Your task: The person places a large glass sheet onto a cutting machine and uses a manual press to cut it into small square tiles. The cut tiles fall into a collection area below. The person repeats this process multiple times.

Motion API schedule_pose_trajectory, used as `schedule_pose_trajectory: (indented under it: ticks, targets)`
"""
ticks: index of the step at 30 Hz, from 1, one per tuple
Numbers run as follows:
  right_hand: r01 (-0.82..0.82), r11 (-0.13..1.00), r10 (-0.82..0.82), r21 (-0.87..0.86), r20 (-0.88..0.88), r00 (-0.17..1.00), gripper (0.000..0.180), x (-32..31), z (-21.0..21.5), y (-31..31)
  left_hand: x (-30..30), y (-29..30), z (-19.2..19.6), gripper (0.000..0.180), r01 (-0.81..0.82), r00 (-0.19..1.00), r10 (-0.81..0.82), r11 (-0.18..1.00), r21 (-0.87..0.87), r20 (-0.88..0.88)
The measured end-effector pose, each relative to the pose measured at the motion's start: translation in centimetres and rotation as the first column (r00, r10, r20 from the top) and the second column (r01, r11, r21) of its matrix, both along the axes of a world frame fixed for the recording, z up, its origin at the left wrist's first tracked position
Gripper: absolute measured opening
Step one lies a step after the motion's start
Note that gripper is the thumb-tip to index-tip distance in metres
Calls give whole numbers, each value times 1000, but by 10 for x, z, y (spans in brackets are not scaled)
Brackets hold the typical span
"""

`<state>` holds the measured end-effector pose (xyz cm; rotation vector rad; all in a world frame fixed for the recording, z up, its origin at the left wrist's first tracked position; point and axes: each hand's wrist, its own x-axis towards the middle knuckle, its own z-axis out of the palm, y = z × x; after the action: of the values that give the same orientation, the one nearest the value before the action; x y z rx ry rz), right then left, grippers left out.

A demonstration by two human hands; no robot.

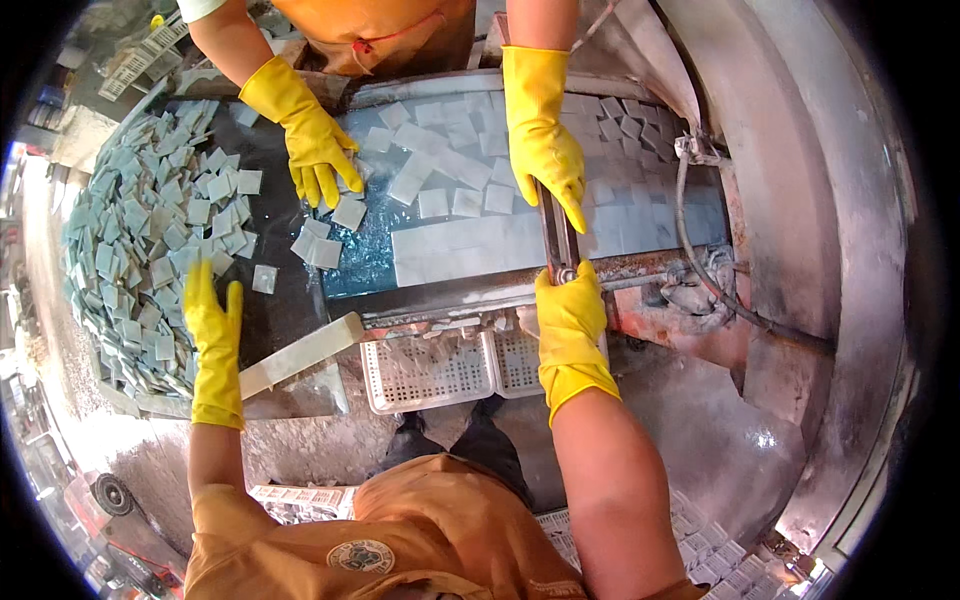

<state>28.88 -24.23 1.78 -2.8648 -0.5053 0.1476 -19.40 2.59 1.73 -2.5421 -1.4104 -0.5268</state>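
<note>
- Nearest the camera, an orange apron [400, 530] carries a round pale badge at the chest; its print is left unread
- White plastic baskets [430, 372] with perforated walls stand below the bench edge, between the person's arms; further crates of small tiles show at the lower right
- Left hand [213, 335], in a yellow glove, is spread flat with fingers extended, holding nothing, poised over the heap of grey-blue square tiles [140, 250] at the left end of the bench [285, 300]
- Right hand [570, 320], gloved likewise, is clenched around the near end of a metal bar [556, 240] that lies across the wet belt [470, 250]
- Judgement: sorting and feeding of tiles is in hand; the next move appears to call for a steady hold on the bar while the free hand gathers tiles
- Farther off, a co-worker's gloved hands [540, 140] rest on the bar's far end and on loose white tiles [450, 170]
- No signs are legible
</note>
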Motion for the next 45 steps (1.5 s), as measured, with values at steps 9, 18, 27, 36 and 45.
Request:
schedule_pose_trajectory:
  ticks: [9,18,27,36,45]
  targets:
    - [5,999,-2,40,-81,997,54,-2,4,2,49,58,-74,98,-596,796,556,790,-143,-240]
    - [-13,997,15,77,-32,999,48,6,-8,-1,113,-13,-61,70,-192,948,135,965,-180,-289]
    - [6,997,-1,71,-65,998,49,-2,2,0,131,-11,-35,69,395,911,-410,897,-201,-39]
    - [5,1000,-4,23,-29,1000,52,1,-3,0,192,-52,-48,90,56,947,-180,907,-417,-265]
    - [19,999,-16,32,-102,995,51,3,3,2,169,-27,-49,76,463,831,-548,776,-427,-93]
